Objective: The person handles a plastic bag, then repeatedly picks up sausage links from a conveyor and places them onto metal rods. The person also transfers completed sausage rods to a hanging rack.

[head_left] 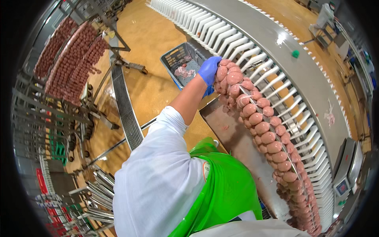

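Observation:
My left hand [209,70], in a blue glove, is closed at the far end of a long string of pink sausage links [274,147]. Some of its fingers are hidden behind the meat. The short, plump links hang in loops over a thin metal rod [294,168], which shows between them and runs toward me at the lower right. Beside the string stands a curved row of white prongs [272,83] on a conveyor. Under the links lies a steel tray [233,134]. My right hand is outside the picture.
A grey-blue crate [173,75] with meat scraps stands on the floor past my forearm. Racks of hanging sausages [75,63] are at the left, above a bundle of metal rods [100,193]. A small machine with a screen [342,185] is at the right. Another person [325,15] stands far off.

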{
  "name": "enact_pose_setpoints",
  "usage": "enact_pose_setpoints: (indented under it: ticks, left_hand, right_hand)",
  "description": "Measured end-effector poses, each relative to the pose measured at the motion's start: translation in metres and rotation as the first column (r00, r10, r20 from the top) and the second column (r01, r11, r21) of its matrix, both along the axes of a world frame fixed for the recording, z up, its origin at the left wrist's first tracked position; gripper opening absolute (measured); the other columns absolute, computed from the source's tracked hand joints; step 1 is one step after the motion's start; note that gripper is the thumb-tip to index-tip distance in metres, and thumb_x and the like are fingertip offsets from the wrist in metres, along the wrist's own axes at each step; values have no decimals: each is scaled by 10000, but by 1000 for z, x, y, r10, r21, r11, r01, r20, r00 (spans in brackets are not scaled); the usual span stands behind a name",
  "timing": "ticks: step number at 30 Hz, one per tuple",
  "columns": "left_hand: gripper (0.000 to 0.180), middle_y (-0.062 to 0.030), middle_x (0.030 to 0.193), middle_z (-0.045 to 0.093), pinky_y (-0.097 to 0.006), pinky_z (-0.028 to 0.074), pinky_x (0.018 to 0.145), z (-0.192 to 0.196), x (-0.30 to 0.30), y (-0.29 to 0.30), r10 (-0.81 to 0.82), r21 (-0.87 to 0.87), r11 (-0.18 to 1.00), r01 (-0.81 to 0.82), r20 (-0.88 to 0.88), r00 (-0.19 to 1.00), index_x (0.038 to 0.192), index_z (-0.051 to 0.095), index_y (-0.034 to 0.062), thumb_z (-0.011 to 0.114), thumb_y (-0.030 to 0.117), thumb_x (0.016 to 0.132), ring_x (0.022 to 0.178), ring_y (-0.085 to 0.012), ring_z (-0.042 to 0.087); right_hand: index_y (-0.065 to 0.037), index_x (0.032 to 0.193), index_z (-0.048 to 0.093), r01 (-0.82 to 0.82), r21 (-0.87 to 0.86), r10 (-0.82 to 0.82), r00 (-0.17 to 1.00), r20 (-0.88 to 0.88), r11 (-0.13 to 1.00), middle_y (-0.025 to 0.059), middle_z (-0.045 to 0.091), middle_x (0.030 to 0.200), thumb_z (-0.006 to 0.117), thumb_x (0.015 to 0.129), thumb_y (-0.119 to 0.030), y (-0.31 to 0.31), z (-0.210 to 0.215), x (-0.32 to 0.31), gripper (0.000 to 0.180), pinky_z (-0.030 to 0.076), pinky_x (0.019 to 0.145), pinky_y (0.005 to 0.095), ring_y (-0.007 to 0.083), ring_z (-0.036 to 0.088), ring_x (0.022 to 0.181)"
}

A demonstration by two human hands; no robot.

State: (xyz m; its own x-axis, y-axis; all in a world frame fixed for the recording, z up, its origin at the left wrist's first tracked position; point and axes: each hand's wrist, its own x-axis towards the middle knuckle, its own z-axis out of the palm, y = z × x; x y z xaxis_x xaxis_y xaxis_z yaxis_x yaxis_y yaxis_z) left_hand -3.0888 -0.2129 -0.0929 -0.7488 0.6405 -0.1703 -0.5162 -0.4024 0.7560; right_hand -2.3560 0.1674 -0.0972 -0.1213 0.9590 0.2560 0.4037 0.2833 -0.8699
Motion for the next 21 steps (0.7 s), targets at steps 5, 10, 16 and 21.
enact_pose_setpoints:
  ticks: [5,10,16,21]
  left_hand:
    - [180,-47,860,622,-316,500,749,78,11,-71,-141,365,921,138,-19,990,852,602,93,476,198,928,779,-168,583]
    - [183,-44,1040,623,-297,487,872,95,8,-110,39,-52,996,-74,-496,867,1061,617,57,522,135,924,945,-148,587]
    - [122,-34,965,603,-325,470,796,0,-14,-164,-425,-569,805,-168,-751,505,957,578,115,507,164,871,901,-176,579]
    - [259,-32,967,591,-326,470,806,-35,-16,-166,-304,-404,882,241,-99,947,943,584,88,381,248,966,875,-175,569]
  right_hand:
    - [-15,1099,599,-125,-21,126,990,59,992,68,615,1093,489,938,-150,15,1,-72,238,452,903,307,179,572,986]
    - [-20,1098,598,-50,14,49,995,82,999,76,617,1099,472,941,-146,-21,18,-7,237,455,910,305,187,580,997]
    - [-25,1096,596,90,56,-94,993,72,994,86,619,1107,452,945,-141,-125,41,62,239,458,918,302,197,589,1010]
    - [-29,1095,594,-19,-12,15,952,-305,1000,94,621,1113,435,949,-137,-165,13,60,241,460,925,300,206,597,1020]
